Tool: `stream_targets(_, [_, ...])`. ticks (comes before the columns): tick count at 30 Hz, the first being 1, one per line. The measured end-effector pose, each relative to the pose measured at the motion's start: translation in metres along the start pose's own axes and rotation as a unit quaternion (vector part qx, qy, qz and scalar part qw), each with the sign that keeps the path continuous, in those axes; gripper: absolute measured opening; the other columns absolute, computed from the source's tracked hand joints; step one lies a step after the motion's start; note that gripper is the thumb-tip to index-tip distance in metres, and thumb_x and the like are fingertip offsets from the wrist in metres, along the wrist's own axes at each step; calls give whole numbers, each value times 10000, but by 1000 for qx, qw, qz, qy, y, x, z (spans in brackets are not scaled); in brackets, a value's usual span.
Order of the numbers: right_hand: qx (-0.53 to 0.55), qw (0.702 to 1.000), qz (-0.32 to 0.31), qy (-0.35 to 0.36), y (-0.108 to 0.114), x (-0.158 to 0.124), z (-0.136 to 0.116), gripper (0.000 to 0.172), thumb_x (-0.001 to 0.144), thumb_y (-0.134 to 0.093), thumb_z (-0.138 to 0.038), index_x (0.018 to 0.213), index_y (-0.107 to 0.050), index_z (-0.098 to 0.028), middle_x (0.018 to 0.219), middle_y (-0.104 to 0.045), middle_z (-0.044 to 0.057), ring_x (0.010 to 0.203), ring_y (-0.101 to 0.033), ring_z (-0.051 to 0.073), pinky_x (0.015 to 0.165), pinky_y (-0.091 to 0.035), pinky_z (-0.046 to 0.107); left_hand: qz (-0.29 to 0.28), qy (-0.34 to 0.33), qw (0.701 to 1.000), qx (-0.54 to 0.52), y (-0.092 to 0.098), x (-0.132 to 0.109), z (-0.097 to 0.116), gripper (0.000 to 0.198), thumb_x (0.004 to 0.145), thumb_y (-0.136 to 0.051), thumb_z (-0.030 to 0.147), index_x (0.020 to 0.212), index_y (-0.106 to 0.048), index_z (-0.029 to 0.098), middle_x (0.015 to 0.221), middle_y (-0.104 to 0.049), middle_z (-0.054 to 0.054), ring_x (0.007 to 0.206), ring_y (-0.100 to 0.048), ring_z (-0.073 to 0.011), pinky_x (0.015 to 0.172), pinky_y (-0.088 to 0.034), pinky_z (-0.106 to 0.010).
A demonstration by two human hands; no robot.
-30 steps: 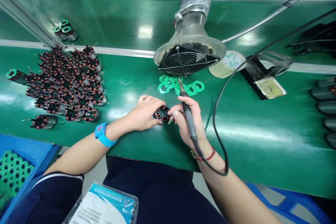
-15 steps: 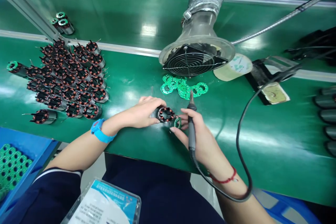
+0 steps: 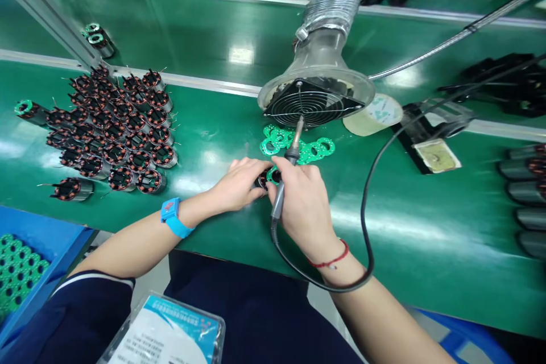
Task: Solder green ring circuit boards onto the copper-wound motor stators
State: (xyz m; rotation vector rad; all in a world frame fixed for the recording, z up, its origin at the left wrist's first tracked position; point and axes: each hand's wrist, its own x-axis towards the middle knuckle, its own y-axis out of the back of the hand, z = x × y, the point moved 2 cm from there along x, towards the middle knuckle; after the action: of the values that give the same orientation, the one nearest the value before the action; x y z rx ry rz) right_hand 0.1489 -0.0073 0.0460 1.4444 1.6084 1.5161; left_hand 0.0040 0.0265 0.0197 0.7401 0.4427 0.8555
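- A flat green ring (image 3: 273, 175) is by a round coil part (image 3: 261, 180), near the middle.
- The bench (image 3: 213, 119) is green and shiny; a black fan (image 3: 303, 106) hangs over its far side.
- The left hand (image 3: 239, 185) has fingers curled around the coil part.
- The right hand (image 3: 302, 199) wraps its fingers around a grey soldering iron (image 3: 278, 200).

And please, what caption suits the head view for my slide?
Left hand holds a stator; right hand holds a soldering iron and a green ring.
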Motion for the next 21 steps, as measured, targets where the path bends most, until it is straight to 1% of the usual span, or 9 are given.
stream_targets(2, [0, 1000, 0, 17, -3, 2, -1, 333, 936, -476, -231, 1255, -527, -149, 855, -648, 96, 800, -510, 269, 747, -470, 422, 16, -1, 1000, 17, -2, 1, -1, 413, 860, -569, 222, 1258, -485, 150, 1207, -611, -120, 1107, -523, -286, 942, -421, -453])
stream_targets(4, [32, 999, 24, 24, -7, 1, 0, 332, 927, -518, -262, 1244, -526, -162, 877, -663, 87, 799, -528, 258, 754, -480, 411, 29, -7, 999, 23, -4, 2, -2, 402, 854, -566, 215, 1241, -491, 136, 1195, -608, -127, 1088, -528, -289, 932, -426, -460])
stream_targets(6, [77, 995, 62, 5, -10, -2, 4, 378, 902, -580, -311, 1254, -511, -191, 970, -686, 87, 833, -562, 254, 778, -498, 411, 33, -15, 999, 13, -5, 2, -3, 408, 851, -558, 211, 1244, -482, 132, 1212, -597, -136, 1089, -528, -296, 937, -426, -482])
stream_targets(8, [111, 990, 85, -32, -13, -7, 8, 437, 877, -620, -357, 1272, -496, -214, 1067, -693, 97, 902, -594, 268, 814, -507, 436, 35, -25, 999, -16, -4, 1, -4, 436, 834, -555, 192, 1256, -460, 139, 1236, -577, -143, 1110, -524, -297, 961, -426, -497])
stream_targets(10, [140, 985, 74, -67, -16, -14, 12, 474, 865, -631, -358, 1295, -482, -227, 1140, -688, 106, 1002, -607, 293, 857, -503, 472, 51, -37, 996, -67, -1, -1, -4, 467, 803, -538, 143, 1258, -432, 148, 1245, -556, -146, 1132, -527, -278, 985, -439, -475])
stream_targets(13, [199, 976, 38, -80, -20, -23, 16, 487, 871, -562, -226, 1343, -444, -244, 1260, -645, 104, 1154, -589, 292, 933, -490, 493, 83, -57, 987, -122, 2, -3, 0, 450, 791, -501, 102, 1230, -424, 161, 1202, -551, -137, 1109, -546, -239, 975, -473, -418])
stream_targets(15, [233, 969, 25, -77, -23, -28, 20, 525, 857, -502, -141, 1362, -426, -258, 1304, -620, 97, 1199, -583, 275, 965, -486, 491, 91, -67, 988, -106, 1, -3, 6, 360, 831, -533, 163, 1184, -459, 162, 1161, -560, -128, 1093, -540, -244, 973, -477, -426])
stream_targets(18, [262, 960, 29, -95, -27, -31, 24, 520, 864, -478, -124, 1356, -428, -284, 1296, -627, 84, 1197, -599, 265, 969, -491, 495, 88, -63, 993, -47, -4, -1, 15, 312, 876, -584, 268, 1151, -504, 145, 1147, -562, -128, 1109, -516, -268, 988, -465, -456])
stream_targets(21, [278, 952, 57, -118, -32, -31, 25, 497, 882, -494, -147, 1350, -420, -293, 1259, -640, 79, 1163, -614, 249, 973, -492, 490, 76, -57, 995, -26, -4, 0, 21, 296, 895, -562, 215, 1175, -522, 128, 1155, -560, -131, 1112, -513, -258, 995, -466, -443])
